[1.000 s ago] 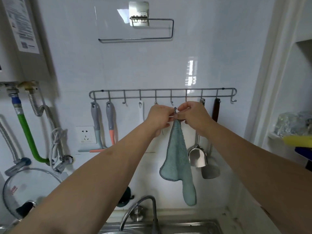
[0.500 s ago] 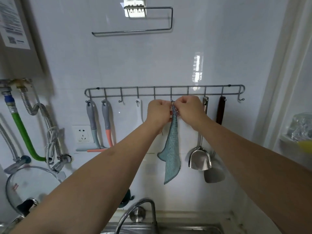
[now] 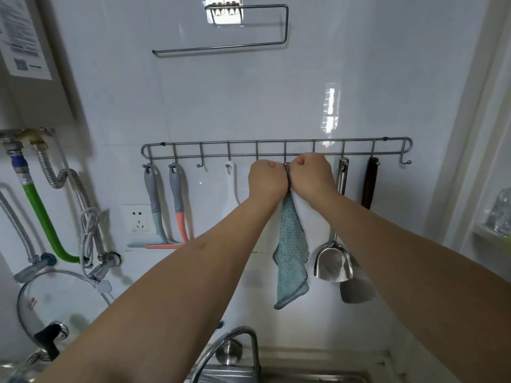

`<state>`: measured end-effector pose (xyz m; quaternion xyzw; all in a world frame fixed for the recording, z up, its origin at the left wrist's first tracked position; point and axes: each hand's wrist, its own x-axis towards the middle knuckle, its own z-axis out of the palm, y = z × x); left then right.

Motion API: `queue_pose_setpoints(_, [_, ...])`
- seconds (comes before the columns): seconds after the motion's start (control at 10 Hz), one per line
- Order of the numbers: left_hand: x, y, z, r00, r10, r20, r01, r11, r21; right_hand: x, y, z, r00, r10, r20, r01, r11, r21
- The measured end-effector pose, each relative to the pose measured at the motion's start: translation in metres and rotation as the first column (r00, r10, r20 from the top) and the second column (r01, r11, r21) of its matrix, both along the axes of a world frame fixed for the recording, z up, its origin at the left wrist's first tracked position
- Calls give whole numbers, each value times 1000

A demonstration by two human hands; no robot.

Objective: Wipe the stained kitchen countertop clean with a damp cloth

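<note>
- Left hand (image 3: 266, 179) and right hand (image 3: 311, 175): both raised to the hook rail (image 3: 276, 147) on the white tiled wall, knuckles twd camera, fingers curled; the two hands sit side by side, touching or nearly so, w/ the top edge of the cloth (image 3: 291, 252) pinched between them just under a hook.
- Cloth: teal, dark-stitched border — hangs straight down from the hands in a loose fold, its lower corner well above the faucet (image 3: 235, 346). Whether its loop is on the hook cannot be told; the fingers hide it.
- Rail, left of the hands: two grey-handled squeegees (image 3: 166, 205), one w/ a pale blue neck, one w/ an orange neck; next a white utensil handle (image 3: 231, 183).
- Rail, right of the hands: steel spatula (image 3: 333, 261) just beside the cloth, and a dark-handled turner (image 3: 369, 186) behind it.
- Above: wire paper-towel holder (image 3: 221, 45).
- Left side: water heater (image 3: 25, 51) w/ label, green hose (image 3: 41, 214), corrugated metal hoses, wall socket (image 3: 138, 219), glass pot lid (image 3: 58, 299) leaning at the wall.
- Bottom edge: sink rim (image 3: 304, 375) — only a strip shows.
</note>
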<state>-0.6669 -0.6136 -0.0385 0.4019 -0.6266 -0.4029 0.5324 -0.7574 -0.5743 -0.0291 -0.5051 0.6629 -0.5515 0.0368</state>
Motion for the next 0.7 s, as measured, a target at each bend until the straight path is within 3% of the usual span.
queue_pose_setpoints(0.2, [1, -3, 11, 979, 135, 154, -130, 991, -42, 1, -3, -2, 997, 58, 58, -61, 997, 55])
queue_pose_setpoints(0.3, [4, -2, 13, 965, 109, 240, -110, 994, -7, -1, -3, -4, 996, 64, 54, -68, 994, 85])
queue_pose_setpoints(0.5, [20, 13, -10, 917, 143, 372, -76, 979, -188, -4, 2, -37, 998, 64, 4, -64, 993, 96])
queue_pose_setpoints(0.7, [47, 27, -47, 888, 110, 446, -64, 991, -116, 10, 9, -87, 993, 116, 1, -113, 969, 218])
